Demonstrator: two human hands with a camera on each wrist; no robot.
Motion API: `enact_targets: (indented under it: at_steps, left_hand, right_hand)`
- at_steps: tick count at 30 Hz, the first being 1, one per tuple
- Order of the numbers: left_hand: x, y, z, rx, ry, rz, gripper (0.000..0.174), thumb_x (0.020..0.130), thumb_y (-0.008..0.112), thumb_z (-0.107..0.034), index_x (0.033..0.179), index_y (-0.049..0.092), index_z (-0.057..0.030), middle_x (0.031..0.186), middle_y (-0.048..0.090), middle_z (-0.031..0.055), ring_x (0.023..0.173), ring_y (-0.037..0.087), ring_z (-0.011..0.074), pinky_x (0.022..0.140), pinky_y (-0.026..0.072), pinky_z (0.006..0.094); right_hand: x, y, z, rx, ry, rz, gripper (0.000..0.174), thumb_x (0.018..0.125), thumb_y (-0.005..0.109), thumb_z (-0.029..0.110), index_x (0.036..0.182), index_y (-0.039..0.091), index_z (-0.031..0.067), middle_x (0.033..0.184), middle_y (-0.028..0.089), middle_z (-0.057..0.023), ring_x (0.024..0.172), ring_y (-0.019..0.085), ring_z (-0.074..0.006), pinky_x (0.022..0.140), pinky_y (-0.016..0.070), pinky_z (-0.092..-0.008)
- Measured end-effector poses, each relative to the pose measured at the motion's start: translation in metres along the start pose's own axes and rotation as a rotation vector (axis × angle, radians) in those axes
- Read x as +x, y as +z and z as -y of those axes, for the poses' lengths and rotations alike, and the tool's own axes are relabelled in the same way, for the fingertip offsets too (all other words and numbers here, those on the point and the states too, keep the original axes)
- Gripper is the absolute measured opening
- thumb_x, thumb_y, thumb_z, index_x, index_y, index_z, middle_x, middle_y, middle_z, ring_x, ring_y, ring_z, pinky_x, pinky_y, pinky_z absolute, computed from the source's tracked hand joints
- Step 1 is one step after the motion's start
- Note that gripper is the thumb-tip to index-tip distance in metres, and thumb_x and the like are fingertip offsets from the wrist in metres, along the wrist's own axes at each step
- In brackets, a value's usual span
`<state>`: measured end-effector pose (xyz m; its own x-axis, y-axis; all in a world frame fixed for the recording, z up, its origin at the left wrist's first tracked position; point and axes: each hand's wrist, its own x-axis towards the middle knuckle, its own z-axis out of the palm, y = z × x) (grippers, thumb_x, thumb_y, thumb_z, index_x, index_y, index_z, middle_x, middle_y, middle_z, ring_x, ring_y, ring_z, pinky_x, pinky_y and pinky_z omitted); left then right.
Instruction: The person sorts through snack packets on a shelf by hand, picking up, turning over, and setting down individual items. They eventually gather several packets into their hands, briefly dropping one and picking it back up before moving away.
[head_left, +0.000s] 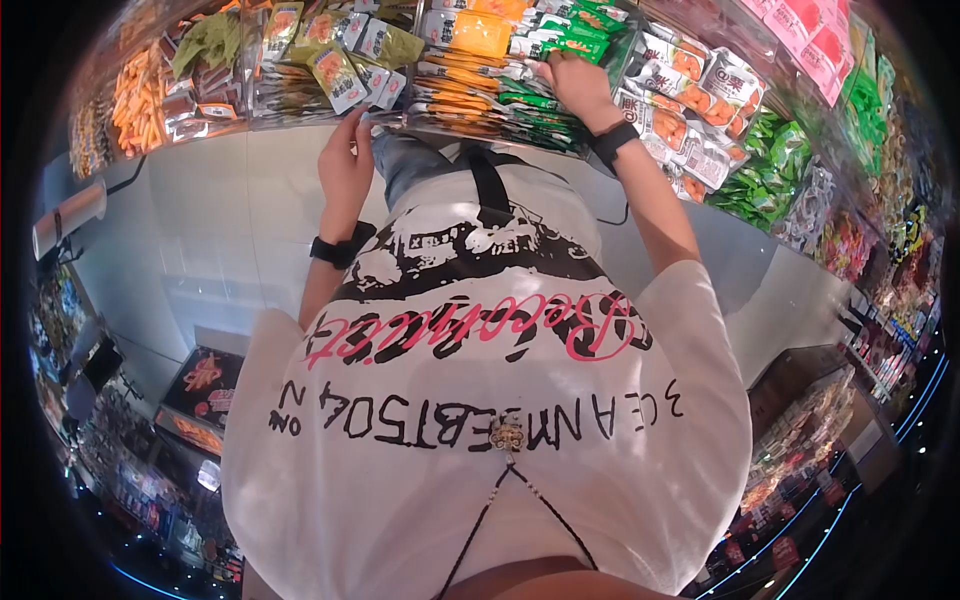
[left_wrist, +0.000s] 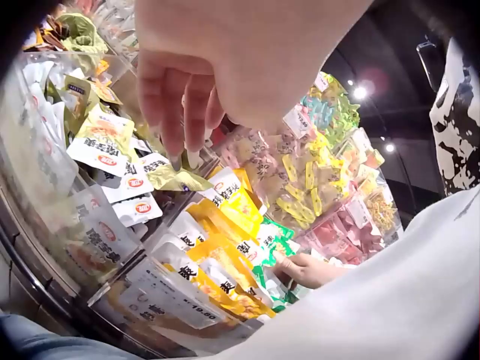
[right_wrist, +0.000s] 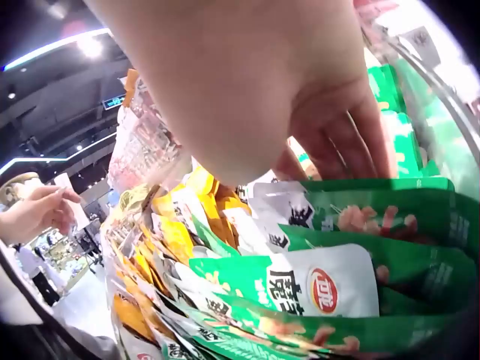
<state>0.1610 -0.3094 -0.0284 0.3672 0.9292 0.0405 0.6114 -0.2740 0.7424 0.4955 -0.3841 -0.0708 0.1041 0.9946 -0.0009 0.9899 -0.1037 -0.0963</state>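
In the head view, my right hand reaches into a row of upright green snack packets. Its fingers point down behind the front packets in the right wrist view. Packet edges hide the fingertips, so I cannot tell whether they pinch one. My left hand hangs by the front edge of the bins with loosely bent fingers, holding nothing. Nearest to it are olive-and-white snack packets. Yellow-orange packets fill the space between those and the green ones.
Clear dividers split the display into bins. White packets with orange pictures lie right of the green row, and green-wrapped sweets beyond them. Orange stick-shaped snacks are at far left. A price label fronts the yellow packets.
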Motion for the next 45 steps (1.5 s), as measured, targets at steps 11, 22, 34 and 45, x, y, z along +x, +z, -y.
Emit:
enact_targets:
  at_steps: [11,22,34,45]
  left_hand:
    - [0.007,0.007,-0.036,-0.205,0.039,0.090,0.026,0.091,0.049,-0.016,0.114,0.057,-0.0074,0.089,0.066,0.0127,0.079,0.066,0.0206,0.067,0.0497,0.0289]
    - [0.056,0.093,-0.109,-0.411,0.562,0.228,0.031,0.085,0.060,-0.024,0.107,0.059,-0.0032,0.079,0.062,0.0116,0.073,0.059,0.0213,0.071,0.0454,0.0281]
    - [0.071,0.116,-0.068,-0.696,0.146,0.505,0.029,0.083,0.062,-0.013,0.109,0.056,-0.0003,0.093,0.063,0.0039,0.081,0.054,0.0081,0.074,0.0451,0.0251]
    - [0.035,0.054,-0.017,-0.563,-0.129,0.461,0.035,0.084,0.059,-0.013,0.116,0.053,0.0009,0.094,0.060,0.0046,0.079,0.051,0.0060,0.069,0.0436,0.0223]
  right_hand:
    - [-0.006,0.001,0.034,0.176,-0.059,-0.183,0.019,0.075,0.065,0.030,0.076,0.069,0.0111,0.098,0.054,-0.0036,0.099,0.045,-0.0226,0.085,0.0358,-0.0369]
    - [-0.055,-0.072,0.021,1.598,0.468,-0.290,0.028,0.092,0.052,0.024,0.087,0.056,-0.0037,0.080,0.062,-0.0134,0.072,0.065,-0.0191,0.067,0.0530,-0.0270]
    - [-0.069,0.002,0.032,0.581,0.117,-0.139,0.021,0.079,0.064,0.022,0.087,0.063,0.0031,0.083,0.059,-0.0119,0.077,0.060,-0.0280,0.066,0.0486,-0.0358]
    - [-0.071,-0.008,0.030,0.326,0.021,-0.349,0.016,0.077,0.062,0.022,0.081,0.064,0.0074,0.077,0.056,-0.0067,0.074,0.059,-0.0256,0.061,0.0482,-0.0365]
